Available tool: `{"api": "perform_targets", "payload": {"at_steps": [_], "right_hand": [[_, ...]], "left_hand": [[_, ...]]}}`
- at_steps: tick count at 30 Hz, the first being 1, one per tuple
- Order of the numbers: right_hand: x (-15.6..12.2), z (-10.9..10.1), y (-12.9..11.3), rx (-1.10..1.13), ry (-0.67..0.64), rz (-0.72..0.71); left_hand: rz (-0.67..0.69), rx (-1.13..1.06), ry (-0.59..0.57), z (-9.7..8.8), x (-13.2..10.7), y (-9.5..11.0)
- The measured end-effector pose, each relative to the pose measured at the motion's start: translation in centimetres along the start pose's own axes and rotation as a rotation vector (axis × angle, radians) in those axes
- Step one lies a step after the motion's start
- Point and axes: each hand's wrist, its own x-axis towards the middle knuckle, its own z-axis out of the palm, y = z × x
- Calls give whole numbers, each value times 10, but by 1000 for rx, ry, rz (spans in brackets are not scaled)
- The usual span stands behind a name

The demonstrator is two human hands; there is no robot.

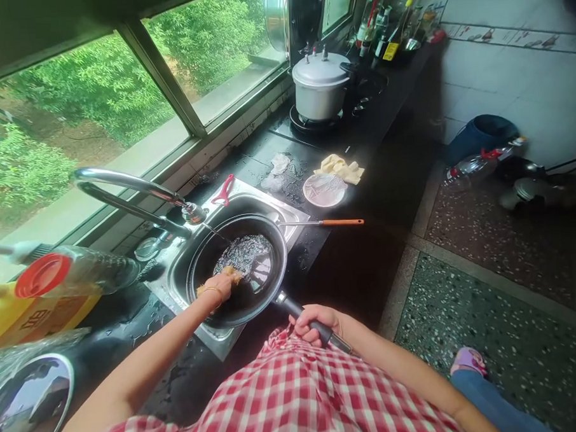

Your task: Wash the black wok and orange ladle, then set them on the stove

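Head view: right hand (316, 323) wrapped round the handle (292, 305) of the frying pan (275, 267), which sits over the sink (220, 346) beneath the faucet (195, 213); inside, left hand (218, 286) pinching what looks like a tan scrubber (232, 273), partly hidden!

From my remote seat I see a black pan (272, 258) and golden-tan scrubber (232, 272) mid-frame, a red-and-white checked shirt (296, 400) at bottom centre, and a yellow jug (4, 312) at far left.
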Motion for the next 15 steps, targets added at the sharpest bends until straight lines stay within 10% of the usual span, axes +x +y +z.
{"api": "perform_targets", "payload": {"at_steps": [15], "right_hand": [[-26,36,-10,63,139,-12]], "left_hand": [[-20,-52,207,-52,62,30]]}}
